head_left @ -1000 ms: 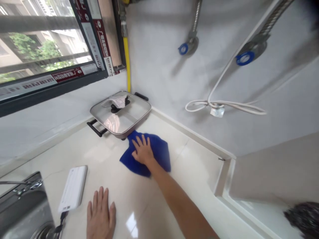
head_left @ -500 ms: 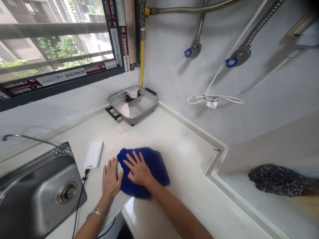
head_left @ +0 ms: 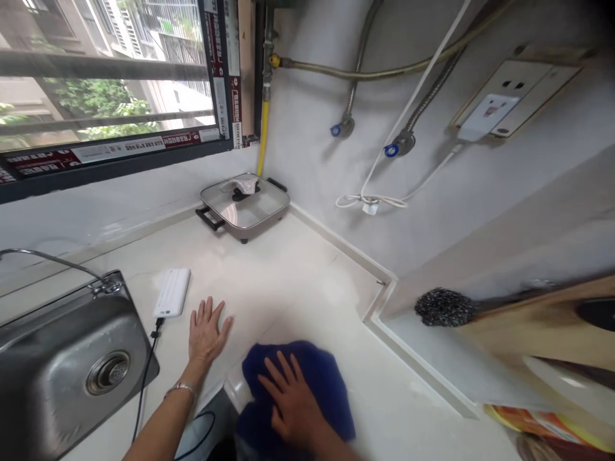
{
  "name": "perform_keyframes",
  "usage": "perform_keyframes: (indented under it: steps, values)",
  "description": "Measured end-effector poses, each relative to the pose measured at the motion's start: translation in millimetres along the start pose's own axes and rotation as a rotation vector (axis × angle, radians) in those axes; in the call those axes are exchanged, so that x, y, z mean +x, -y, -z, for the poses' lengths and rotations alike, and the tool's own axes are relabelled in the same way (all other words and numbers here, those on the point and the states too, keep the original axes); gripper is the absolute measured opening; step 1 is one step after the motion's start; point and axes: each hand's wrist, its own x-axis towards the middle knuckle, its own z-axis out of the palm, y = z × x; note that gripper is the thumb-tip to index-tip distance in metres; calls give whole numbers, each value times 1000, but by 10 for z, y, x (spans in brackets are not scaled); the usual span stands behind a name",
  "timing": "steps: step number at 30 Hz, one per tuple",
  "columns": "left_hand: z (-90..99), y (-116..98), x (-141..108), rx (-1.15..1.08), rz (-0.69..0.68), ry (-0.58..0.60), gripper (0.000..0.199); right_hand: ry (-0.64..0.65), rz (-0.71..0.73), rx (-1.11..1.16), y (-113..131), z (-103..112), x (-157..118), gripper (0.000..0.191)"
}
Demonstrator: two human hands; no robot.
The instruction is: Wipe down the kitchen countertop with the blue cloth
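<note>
A blue cloth (head_left: 331,384) is spread on the white countertop (head_left: 288,282) near its front edge, part of it reaching over that edge. My right hand (head_left: 293,400) lies on the cloth with its fingers spread, pressing it flat and not gripping it. To the left of the cloth, my left hand (head_left: 207,333) rests palm down on the bare counter, fingers apart and holding nothing. A bracelet circles my left wrist. Beside that hand is a white power bank (head_left: 173,292) with a dark cable plugged into its near end.
At the left is a steel sink (head_left: 62,365) with a faucet (head_left: 52,261). A lidded electric pan (head_left: 245,205) stands in the back corner. On the right are a raised counter rim (head_left: 418,368), a black scrubber (head_left: 444,307) and a wooden board (head_left: 528,320).
My right hand and the blue cloth have moved toward the counter's front edge, away from my left hand, which stays near the power bank. The view has shifted to the right.
</note>
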Motion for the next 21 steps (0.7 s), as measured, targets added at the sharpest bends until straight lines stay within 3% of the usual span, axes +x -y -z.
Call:
perform_keyframes:
  steps: [4,7,11,14,17,21]
  values:
    - [29,-50,-50,-180,27,-31,49,18,-64,-66,-79,-238,-378,82]
    - [93,-204,-293,-341,4,-69,42,7,-61,-111,-87,-316,-381,84]
    - [265,-445,-841,-706,-312,-45,38,29,44,-118,66,-244,9,83]
    - [425,-481,-1245,-857,-515,-2,37,73,157,-91,257,-197,440,73]
    - [528,-361,-1531,-833,-537,-29,34,69,192,-73,461,-220,839,60]
    - [508,-150,-1693,-847,-488,-95,38,17,169,-24,695,-304,1252,51]
